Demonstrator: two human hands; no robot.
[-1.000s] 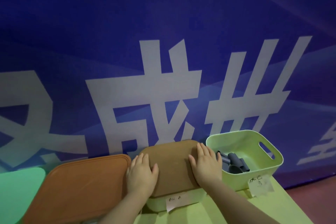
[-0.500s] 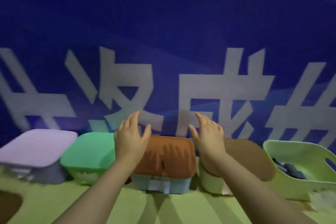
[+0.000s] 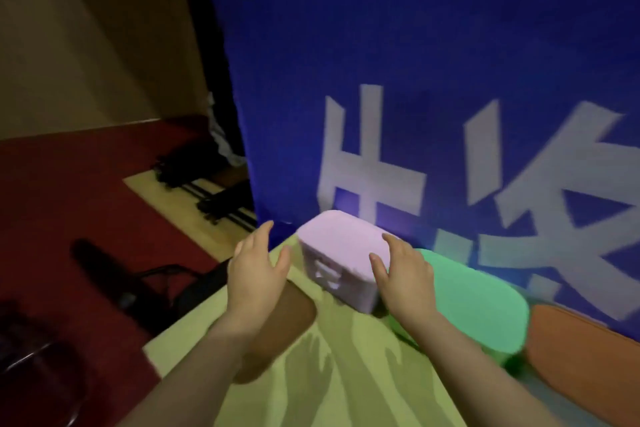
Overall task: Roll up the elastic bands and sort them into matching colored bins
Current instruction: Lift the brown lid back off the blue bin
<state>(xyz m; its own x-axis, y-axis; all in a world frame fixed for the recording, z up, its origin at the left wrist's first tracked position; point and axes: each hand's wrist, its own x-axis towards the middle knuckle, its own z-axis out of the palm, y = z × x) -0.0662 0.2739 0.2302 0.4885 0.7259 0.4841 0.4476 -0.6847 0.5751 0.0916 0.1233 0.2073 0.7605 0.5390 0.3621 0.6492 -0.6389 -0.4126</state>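
The lilac bin (image 3: 341, 250), set at the far left corner of the table (image 3: 346, 374) just beside the green bin (image 3: 474, 302), was flanked by the left hand (image 3: 258, 274) and the right hand (image 3: 405, 279), fingers spread wide and empty; lid removal was judged pending, requiring a grip at both ends.
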